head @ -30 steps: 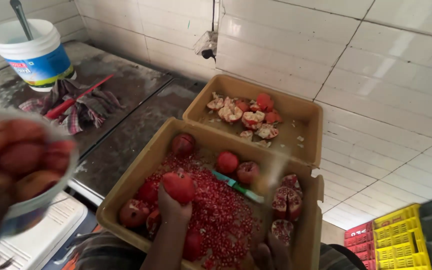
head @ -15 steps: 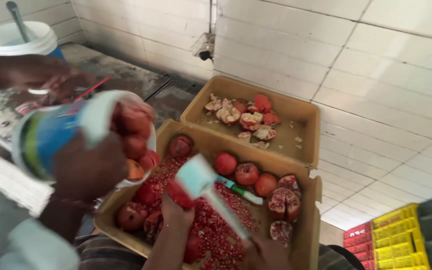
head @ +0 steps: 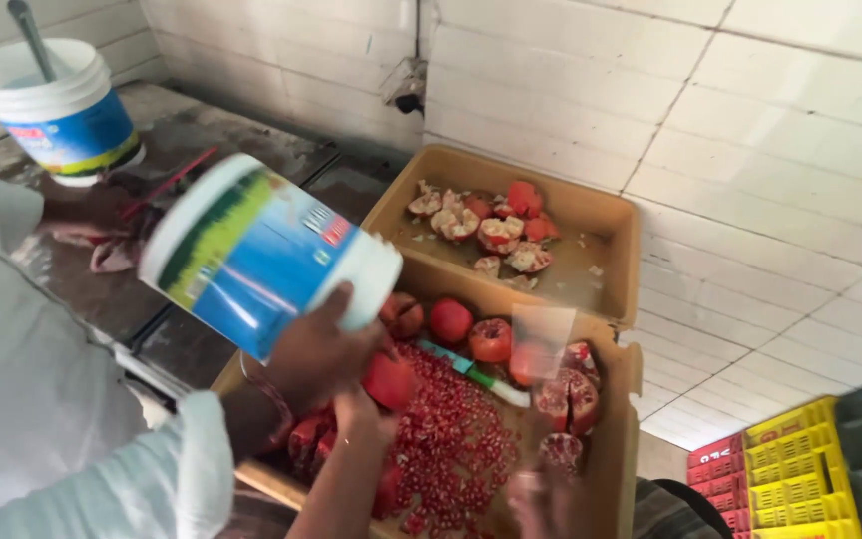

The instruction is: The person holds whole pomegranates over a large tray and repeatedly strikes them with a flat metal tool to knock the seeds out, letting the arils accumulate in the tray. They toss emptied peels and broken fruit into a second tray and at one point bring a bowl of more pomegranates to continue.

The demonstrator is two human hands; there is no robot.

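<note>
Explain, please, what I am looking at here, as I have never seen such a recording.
There is no machine: one camera sits on a person's head and looks down at their bare hands. The left grip holds a pomegranate over a crate of whole fruit and loose seeds. The right grip is a blur at the lower edge, so what it holds is unclear. A co-worker's hand, from the left, holds a tilted bucket at the crate's edge. A second crate behind holds pomegranate pieces. Another bucket stands on the counter.
</note>
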